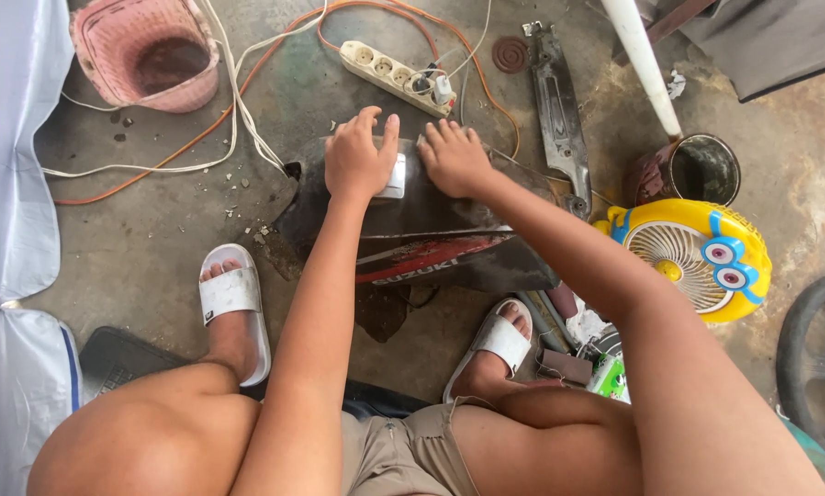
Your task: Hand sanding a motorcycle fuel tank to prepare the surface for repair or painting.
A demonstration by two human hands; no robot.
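Down on the concrete floor (155,248), a person squats over a dark motorcycle panel (431,243) lying between two white sandals. The left hand (357,158) presses a small white block (395,176) flat against the panel's upper surface, fingers spread over it in a loose grasp. The right hand (454,158) lies open on the panel just beside it, at three o'clock from the block, holding nothing and seemingly steadying the piece. Judging by the dull, scuffed look of the top, rubbing seems under way there, while the red-striped lower edge appears untouched. At twelve o'clock from the hands sits a white power strip (389,75) with orange and white cords. A pink basket (146,55) stands at ten o'clock, a yellow fan (688,257) at four o'clock.
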